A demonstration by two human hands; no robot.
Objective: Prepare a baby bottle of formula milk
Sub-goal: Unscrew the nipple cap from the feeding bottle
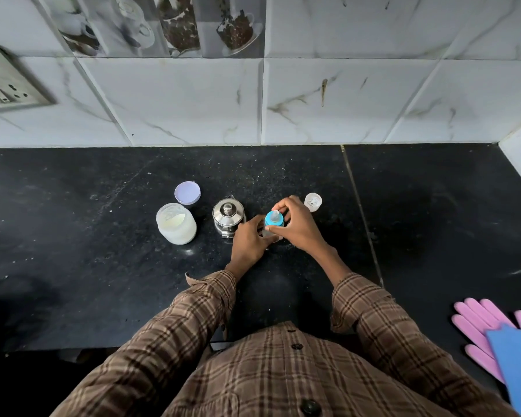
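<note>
Bottle (270,231) upright on the bench (103,266) beside the kettle (228,217): your left hand (248,243) grips its body, your right hand (297,224) grips the blue collar (273,218); hold the body firm and turn the collar squarely, probably tightening.

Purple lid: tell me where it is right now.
In the head view the purple lid lies on the black counter left of centre, just behind the open powder jar and to the left of the steel pot.
</note>
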